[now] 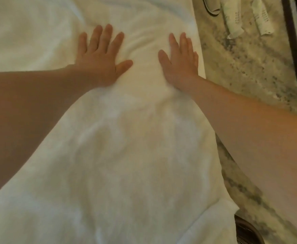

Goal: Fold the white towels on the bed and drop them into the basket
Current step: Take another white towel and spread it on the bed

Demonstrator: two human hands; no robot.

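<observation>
- Item: white towel (pixel 130 138). It is laid out lengthwise on the bed (pixel 21 36), along the bed's right edge, and creases are seen gathered between the two hands. How many layers it is folded into cannot be told.
- Left hand (pixel 98 62): it is pressed palm-down on the towel's far part. The fingers (pixel 107 37) are held straight and spread, and nothing is gripped.
- Right hand (pixel 179 66): it is laid flat on the towel, close to the towel's right edge. The fingers (pixel 183 44) are held straight and close together, and nothing is gripped.
- Basket (pixel 248 231): only a dark woven rim is seen, at the lower right, on the floor just beside the bed.
- Floor (pixel 250 81): a mottled beige and grey carpet is seen to the right of the bed.
- Two wrapped rolls (pixel 232 20): they are laid side by side on the carpet, far right.
- Slipper (pixel 211 6): it is partly cut off by the top edge.
</observation>
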